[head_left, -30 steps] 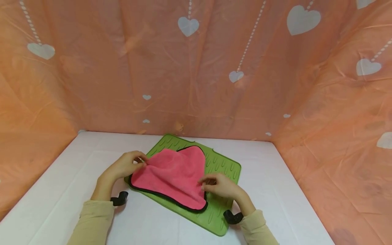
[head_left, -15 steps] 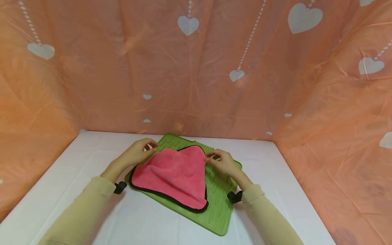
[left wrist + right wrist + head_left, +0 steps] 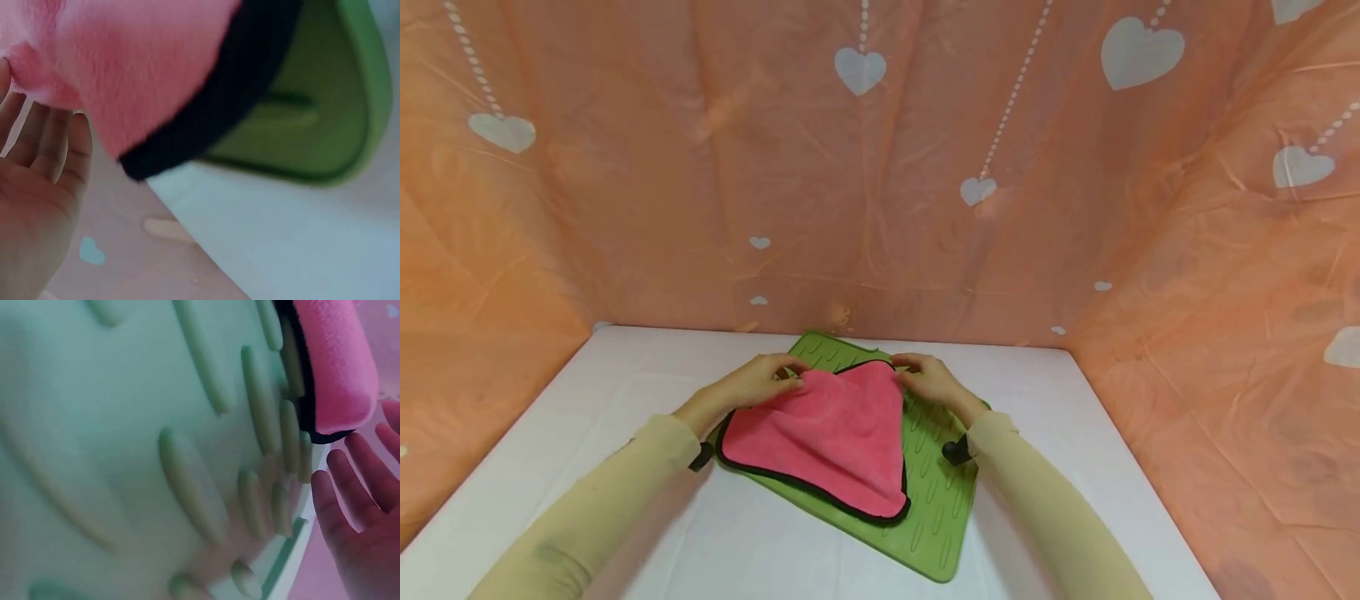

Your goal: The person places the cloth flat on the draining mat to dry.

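A pink cleaning cloth [image 3: 835, 437] with a black border lies rumpled on a green ridged drying mat [image 3: 940, 533]. At the cloth's far left edge is my left hand [image 3: 760, 382]; its thumb and fingers pinch a fold, which bulges beside the thumb in the left wrist view. My right hand [image 3: 931, 382] is at the far right corner of the cloth, thumb on the near side and fingers beyond. In the right wrist view, the fingers [image 3: 365, 478] extend, slightly bent, just below the cloth's corner [image 3: 344, 406].
Under the mat is a white table [image 3: 647, 375]. An orange curtain [image 3: 820, 167] with pale hearts rises behind the table's back edge and along both sides. Both wrists carry a black camera mount [image 3: 957, 451].
My left hand has moved up and right from the cloth's left edge to its far edge. My right hand has moved from the right side to the far right corner.
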`<state>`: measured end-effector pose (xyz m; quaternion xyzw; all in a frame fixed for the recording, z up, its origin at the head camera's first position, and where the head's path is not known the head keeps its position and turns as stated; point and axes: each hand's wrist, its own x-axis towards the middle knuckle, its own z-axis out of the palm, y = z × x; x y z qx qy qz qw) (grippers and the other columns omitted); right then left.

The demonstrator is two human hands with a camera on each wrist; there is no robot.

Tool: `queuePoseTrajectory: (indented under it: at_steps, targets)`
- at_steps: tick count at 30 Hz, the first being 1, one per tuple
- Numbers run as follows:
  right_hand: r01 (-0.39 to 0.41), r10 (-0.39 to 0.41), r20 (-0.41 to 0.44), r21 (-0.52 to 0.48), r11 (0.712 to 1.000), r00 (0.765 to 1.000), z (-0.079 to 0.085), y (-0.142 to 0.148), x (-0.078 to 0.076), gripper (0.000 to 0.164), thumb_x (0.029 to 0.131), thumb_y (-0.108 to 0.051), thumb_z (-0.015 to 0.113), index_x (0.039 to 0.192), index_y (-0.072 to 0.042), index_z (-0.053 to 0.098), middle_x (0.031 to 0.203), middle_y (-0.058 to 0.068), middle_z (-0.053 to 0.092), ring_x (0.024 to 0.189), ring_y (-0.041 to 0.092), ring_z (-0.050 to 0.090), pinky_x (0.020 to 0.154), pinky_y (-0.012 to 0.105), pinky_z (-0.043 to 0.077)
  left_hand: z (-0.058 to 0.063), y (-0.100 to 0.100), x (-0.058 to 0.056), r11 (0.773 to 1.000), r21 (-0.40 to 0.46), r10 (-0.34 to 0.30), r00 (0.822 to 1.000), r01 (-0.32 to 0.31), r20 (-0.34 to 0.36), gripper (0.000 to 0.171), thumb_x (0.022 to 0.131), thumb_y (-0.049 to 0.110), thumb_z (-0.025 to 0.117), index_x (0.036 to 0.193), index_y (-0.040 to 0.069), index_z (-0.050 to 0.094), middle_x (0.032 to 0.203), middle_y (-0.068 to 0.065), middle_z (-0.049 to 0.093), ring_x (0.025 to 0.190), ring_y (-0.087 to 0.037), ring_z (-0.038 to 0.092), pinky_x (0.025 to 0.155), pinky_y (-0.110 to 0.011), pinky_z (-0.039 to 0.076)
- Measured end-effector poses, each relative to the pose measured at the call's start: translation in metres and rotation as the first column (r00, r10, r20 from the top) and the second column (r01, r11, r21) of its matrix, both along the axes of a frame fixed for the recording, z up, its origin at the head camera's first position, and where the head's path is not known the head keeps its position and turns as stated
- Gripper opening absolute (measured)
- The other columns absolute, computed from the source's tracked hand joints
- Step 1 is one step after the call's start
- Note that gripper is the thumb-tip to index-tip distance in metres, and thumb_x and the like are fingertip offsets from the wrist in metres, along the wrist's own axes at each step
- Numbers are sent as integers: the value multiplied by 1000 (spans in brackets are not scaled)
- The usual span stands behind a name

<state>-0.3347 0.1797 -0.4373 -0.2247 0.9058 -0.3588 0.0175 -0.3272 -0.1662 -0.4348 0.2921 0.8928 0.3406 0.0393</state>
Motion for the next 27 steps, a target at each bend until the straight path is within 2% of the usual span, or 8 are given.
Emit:
queuePoseTrajectory:
  at_steps: [3, 9, 13, 16, 21, 27]
  targets:
    - [9, -9, 14, 9, 1000, 1000, -3, -3, -3, 39, 103, -14, 61, 139, 1, 64, 134, 20, 67, 121, 36, 66, 101, 47, 53, -2, 5, 1, 999, 21, -26, 1000, 26, -18, 30, 100, 17, 71, 125, 0, 70, 117, -14, 72, 96, -21, 67, 84, -38, 53]
    - [45, -45, 10, 15, 999, 999, -9, -9, -5, 38, 104, -14, 61, 138, 0, 65, 128, 21, 70, 120, 36, 66, 102, 47, 52, -3, 11, 4, 999, 35, -33, 998, 35, -45, 24, 97, 11, 73, 120, 1, 73, 111, -11, 73, 91, -19, 66, 82, -37, 54]
    - [69, -69, -5, -2, 998, 998, -7, -12, -4, 31, 102, -11, 63, 131, -2, 69, 112, 17, 74, 106, 32, 69, 90, 42, 55, -1, 13, 6, 998, 44, -49, 994, 53, -95, 18, 95, 6, 75, 113, 3, 76, 106, -9, 72, 93, -20, 67, 84, -39, 55]
    - [99, -99, -2, -46, 994, 995, -2, -11, -1, 26, 101, -8, 63, 125, -3, 72, 106, 13, 74, 98, 28, 68, 81, 35, 53, 3, 15, 8, 997, 49, -55, 985, 64, -164, 15, 94, 4, 75, 108, 5, 76, 102, -6, 70, 93, -20, 65, 84, -39, 55]
    - [143, -146, -20, -110, 984, 989, 9, 5, 8, 21, 102, -7, 63, 120, -3, 73, 111, 14, 70, 92, 26, 70, 71, 31, 52, 13, 20, 13, 995, 44, -78, 953, 95, -292, 13, 93, 2, 76, 105, 7, 76, 102, -2, 65, 90, -17, 63, 82, -37, 55]
    - [217, -225, -100, -84, 973, 969, 12, 35, 14, 17, 100, -5, 66, 115, -1, 75, 110, 17, 67, 80, 24, 66, 70, 33, 51, 14, 29, 13, 989, -29, -141, 900, 142, -413, 17, 88, -3, 79, 100, 10, 78, 101, -1, 65, 94, -19, 68, 84, -38, 58]
